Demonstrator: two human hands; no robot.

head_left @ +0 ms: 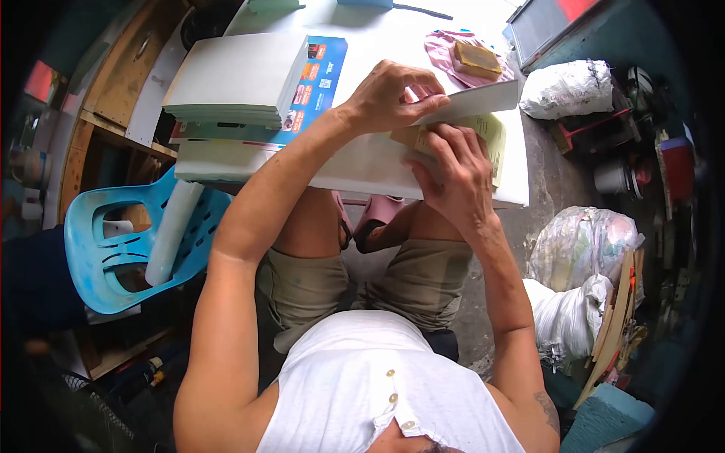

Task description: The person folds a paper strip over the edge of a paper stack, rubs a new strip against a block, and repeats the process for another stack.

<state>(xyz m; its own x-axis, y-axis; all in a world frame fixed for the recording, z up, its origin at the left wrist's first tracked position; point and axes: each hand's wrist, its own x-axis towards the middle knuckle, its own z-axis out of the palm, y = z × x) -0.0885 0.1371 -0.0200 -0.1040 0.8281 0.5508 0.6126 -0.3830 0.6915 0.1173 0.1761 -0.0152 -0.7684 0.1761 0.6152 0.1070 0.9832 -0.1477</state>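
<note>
My left hand (396, 90) is closed, with thumb and fingers pinched at the near end of a stiff white sheet (487, 100) that stands tilted up above the table. Below it, my right hand (461, 166) rests on a pale yellow-green printed booklet or sheet (495, 143), fingers bent and thumb held apart. A brownish piece of paper or card (408, 137) shows between the two hands. Part of the booklet is hidden under my right hand and the raised sheet.
On the white table (362, 162), a stack of white sheets (234, 72) lies left over a blue printed sheet (328, 75). A yellowish block (477, 60) sits on a pink cloth (442, 47) behind. A blue plastic chair (94, 226) stands left; filled bags (585, 245) lie right.
</note>
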